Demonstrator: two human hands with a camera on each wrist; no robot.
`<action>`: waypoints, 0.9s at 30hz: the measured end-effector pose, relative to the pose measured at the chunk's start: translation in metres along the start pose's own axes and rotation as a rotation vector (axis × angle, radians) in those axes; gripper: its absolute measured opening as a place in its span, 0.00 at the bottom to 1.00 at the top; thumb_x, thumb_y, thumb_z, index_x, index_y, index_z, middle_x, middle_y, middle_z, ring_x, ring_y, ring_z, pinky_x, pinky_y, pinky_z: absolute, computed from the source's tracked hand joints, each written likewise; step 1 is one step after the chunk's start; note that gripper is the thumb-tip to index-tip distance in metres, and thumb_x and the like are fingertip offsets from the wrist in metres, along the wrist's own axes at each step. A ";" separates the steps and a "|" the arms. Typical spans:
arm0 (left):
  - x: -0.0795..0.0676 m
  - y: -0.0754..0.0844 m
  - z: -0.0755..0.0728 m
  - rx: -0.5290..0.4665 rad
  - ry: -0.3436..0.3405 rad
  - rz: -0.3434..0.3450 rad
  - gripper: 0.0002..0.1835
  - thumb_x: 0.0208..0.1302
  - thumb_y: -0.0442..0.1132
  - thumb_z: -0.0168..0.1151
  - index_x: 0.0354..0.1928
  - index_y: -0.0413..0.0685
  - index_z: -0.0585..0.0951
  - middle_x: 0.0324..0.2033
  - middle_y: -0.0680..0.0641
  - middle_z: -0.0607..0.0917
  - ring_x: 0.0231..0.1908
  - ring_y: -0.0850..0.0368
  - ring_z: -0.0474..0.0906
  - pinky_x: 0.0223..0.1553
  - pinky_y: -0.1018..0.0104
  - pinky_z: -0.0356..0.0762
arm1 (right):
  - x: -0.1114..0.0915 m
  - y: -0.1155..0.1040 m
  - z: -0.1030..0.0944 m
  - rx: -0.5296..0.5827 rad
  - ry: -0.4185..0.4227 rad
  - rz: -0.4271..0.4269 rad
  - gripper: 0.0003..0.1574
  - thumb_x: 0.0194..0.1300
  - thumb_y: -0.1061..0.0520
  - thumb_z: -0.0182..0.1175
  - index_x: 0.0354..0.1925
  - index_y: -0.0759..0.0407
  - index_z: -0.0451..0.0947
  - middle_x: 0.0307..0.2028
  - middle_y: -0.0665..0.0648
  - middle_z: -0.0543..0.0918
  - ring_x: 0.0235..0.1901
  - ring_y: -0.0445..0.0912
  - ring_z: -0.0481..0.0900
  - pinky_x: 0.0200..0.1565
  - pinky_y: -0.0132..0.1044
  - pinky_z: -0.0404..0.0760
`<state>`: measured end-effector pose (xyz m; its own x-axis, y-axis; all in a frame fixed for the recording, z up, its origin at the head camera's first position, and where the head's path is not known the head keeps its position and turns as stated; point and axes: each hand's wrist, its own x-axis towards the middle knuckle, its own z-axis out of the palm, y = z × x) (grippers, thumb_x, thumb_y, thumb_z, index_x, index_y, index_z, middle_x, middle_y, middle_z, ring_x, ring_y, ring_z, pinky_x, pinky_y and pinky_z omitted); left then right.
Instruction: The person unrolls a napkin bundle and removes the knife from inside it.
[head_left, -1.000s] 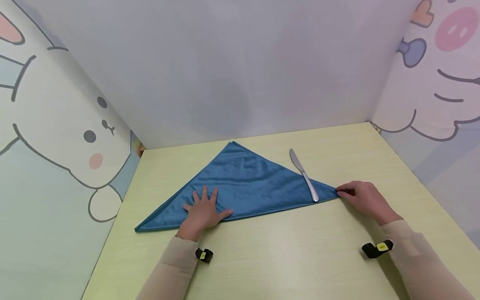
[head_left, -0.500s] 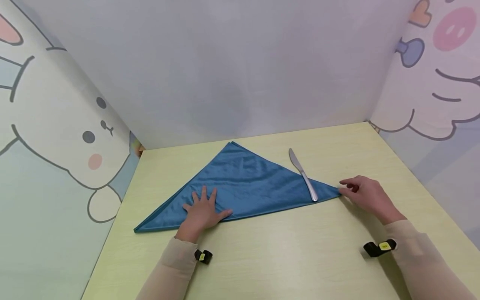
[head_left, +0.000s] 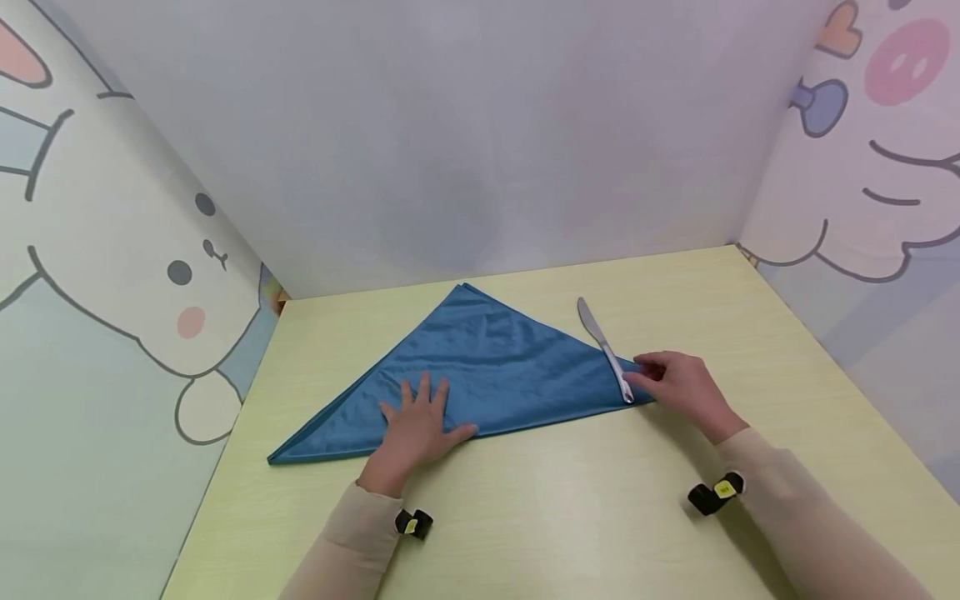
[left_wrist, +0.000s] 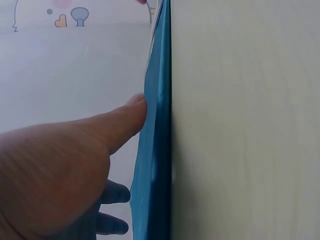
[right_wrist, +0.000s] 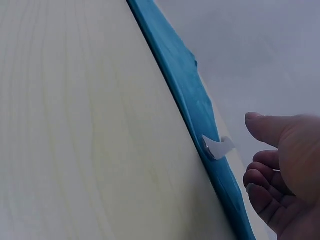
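Observation:
A blue satin napkin (head_left: 510, 358), folded into a triangle, lies on the table with its long folded edge toward me. My left hand (head_left: 414, 429) rests on it with fingers spread, the thumb along the front edge; the left wrist view shows that thumb over the napkin (left_wrist: 159, 110). Across the napkin's right part lies a silver table knife (head_left: 600, 337), blade pointing away, handle end at the front edge. My right hand (head_left: 686, 387) hovers over the right corner, hiding it, thumb tip beside the knife handle. In the right wrist view its fingers (right_wrist: 265, 195) curl loosely, apart from the knife (right_wrist: 217, 147).
The pale wooden table (head_left: 525, 517) ends at a plain grey-white back wall (head_left: 480, 142). Side panels with cartoon animals stand left (head_left: 112, 250) and right (head_left: 885, 192). Small black cameras (head_left: 414, 523) are strapped to both wrists.
My right hand has let go of the napkin's right corner and moved left to the knife handle. My left hand has shifted slightly right on the napkin. Knife and napkin stay in place.

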<state>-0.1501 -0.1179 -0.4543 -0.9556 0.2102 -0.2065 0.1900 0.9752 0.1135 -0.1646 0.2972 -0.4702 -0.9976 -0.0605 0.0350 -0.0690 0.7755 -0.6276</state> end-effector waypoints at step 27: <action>0.003 0.013 0.009 -0.027 -0.010 0.022 0.52 0.57 0.76 0.49 0.76 0.53 0.54 0.74 0.39 0.49 0.69 0.26 0.42 0.56 0.21 0.44 | 0.010 -0.006 0.026 -0.080 0.044 -0.040 0.21 0.59 0.55 0.67 0.47 0.68 0.82 0.28 0.55 0.82 0.27 0.47 0.76 0.31 0.39 0.75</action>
<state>-0.1479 -0.1036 -0.4625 -0.9489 0.2323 -0.2135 0.2045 0.9681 0.1445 -0.1743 0.2754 -0.4866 -0.9933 -0.0663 0.0942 -0.1080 0.8206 -0.5612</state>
